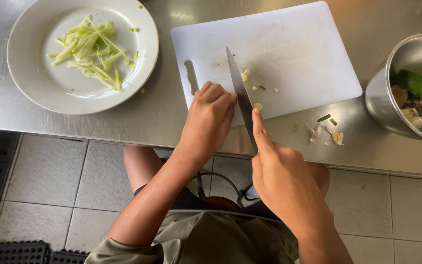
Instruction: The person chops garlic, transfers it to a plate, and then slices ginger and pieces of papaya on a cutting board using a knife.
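R hand (282, 173) grips knife (240, 95) w/ index finger along spine, L hand (210, 120) fingers curled against blade on white cutting board (294, 54); a few garlic bits (246, 75) cut, peels (326, 133) on table, more in steel bowl (382, 98), green strips already on plate (35, 93).

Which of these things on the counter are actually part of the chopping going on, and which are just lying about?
In use:
- knife, held by the right hand
- left hand, fingers against the blade
- white cutting board
- small pale pieces by the blade

Lying about:
- plate of green strips
- metal bowl holding a green vegetable
- peels on the steel counter
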